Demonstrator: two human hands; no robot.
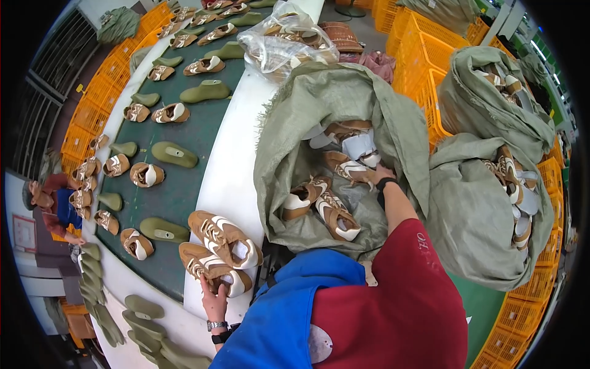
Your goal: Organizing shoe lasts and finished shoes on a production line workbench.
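Note:
At the white ledge in front of me, my left hand (214, 301) grips the side of a brown-and-white sneaker (206, 261) near its opening. A second sneaker (224, 230) lies against it, just beyond. My right hand (382, 175) reaches into an open grey-green woven sack (289, 135), its fingers closed at the end of a brown sneaker (347, 167); part of the grip is hidden. A sneaker with white paper (359, 146) lies just beyond that one. Nearer in the sack rest two more sneakers (337, 215).
Left of me runs a green conveyor (184, 132) with rows of sneakers and green shoe lasts (175, 154). Two more shoe-filled sacks (473, 203) stand at right beside orange crates (424, 55). A clear plastic bag (286, 40) sits beyond the sack. Another person (58, 203) stands across the conveyor.

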